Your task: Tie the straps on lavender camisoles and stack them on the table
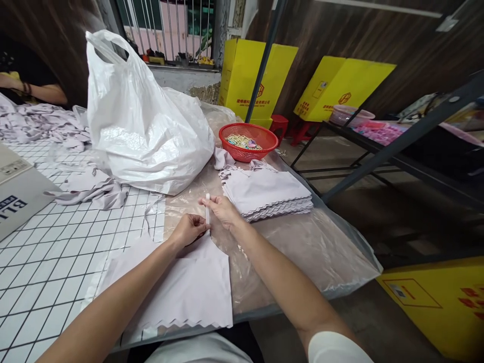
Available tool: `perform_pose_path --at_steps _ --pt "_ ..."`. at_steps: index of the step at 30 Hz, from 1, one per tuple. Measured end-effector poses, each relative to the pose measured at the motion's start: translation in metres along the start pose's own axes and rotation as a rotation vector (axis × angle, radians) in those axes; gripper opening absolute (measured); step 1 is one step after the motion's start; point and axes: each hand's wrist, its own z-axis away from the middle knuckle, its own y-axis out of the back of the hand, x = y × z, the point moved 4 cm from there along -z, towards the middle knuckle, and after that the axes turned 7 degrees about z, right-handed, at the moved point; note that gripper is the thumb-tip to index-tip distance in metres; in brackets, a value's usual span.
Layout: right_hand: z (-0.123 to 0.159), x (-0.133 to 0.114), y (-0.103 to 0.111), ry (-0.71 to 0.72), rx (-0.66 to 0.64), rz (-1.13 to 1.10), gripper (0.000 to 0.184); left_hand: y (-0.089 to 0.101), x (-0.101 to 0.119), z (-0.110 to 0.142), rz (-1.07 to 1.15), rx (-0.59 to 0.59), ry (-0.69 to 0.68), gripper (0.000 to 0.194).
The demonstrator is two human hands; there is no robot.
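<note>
A pale lilac cloth piece (192, 287) with a zigzag-cut lower edge lies flat on the table in front of me. My left hand (188, 230) is closed in a pinch at the cloth's top edge. My right hand (222, 210) is closed too, pinching a narrow white strip (207, 210) that stands upright between the two hands. Just right of my right hand sits a neat stack of similar zigzag-edged cloths (266, 194).
A big white plastic bag (143, 126) fills the table's middle. A red basket (248, 141) with small coloured items stands behind the stack. Loose cloth scraps (94, 189) lie left, by a grey box (17, 194). Another person's arm (34, 91) shows far left. Yellow boxes (253, 75) stand behind.
</note>
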Motion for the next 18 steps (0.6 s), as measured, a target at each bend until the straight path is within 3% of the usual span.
perform_pose_path --at_steps 5,9,14,18 --pt "-0.015 -0.051 0.021 0.169 0.000 0.048 0.018 -0.001 0.003 -0.003 0.014 0.016 0.033 0.036" --pt "-0.006 -0.083 0.030 0.376 0.016 0.319 0.020 0.000 0.005 -0.008 0.040 0.053 0.101 0.033" --pt "0.033 -0.073 0.019 0.459 -0.123 0.567 0.031 0.006 0.008 -0.008 0.081 0.142 0.130 0.029" --pt "0.051 -0.049 0.013 0.456 -0.106 0.631 0.030 0.015 0.021 0.008 0.102 0.194 0.063 0.031"
